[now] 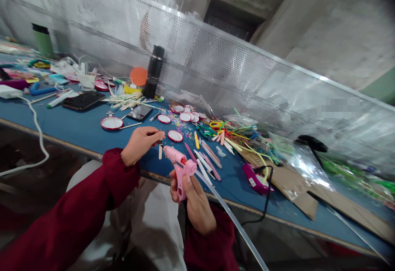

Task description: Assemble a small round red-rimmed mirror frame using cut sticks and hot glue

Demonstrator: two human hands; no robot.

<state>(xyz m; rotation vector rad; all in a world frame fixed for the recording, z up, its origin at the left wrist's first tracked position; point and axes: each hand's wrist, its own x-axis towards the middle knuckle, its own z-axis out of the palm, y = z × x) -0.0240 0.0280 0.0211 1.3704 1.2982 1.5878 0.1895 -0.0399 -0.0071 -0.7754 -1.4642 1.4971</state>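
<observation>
My right hand [199, 207] is wrapped round the handle of a pink hot glue gun [177, 160], its nozzle pointing up and left. A long, clear glue stick [236, 221] runs out of the gun's rear, down past the table edge. Thumb and fingertips of my left hand [140, 143] pinch a small wooden stick [160, 152], dark at its upper part, just beside the nozzle. Whether nozzle and stick touch, I cannot tell. Behind the gun lies a round, red-rimmed white lid [175, 135]. Several marker pens [203, 162] lie to its right.
Along the blue table [77, 127] are a black bottle [153, 71], a phone [83, 100], another red-rimmed lid [111, 123], wooden sticks [128, 99], and a purple device [256, 179] with a black cable. Cardboard [293, 193] lies right; a perforated metal screen [200, 53] stands behind.
</observation>
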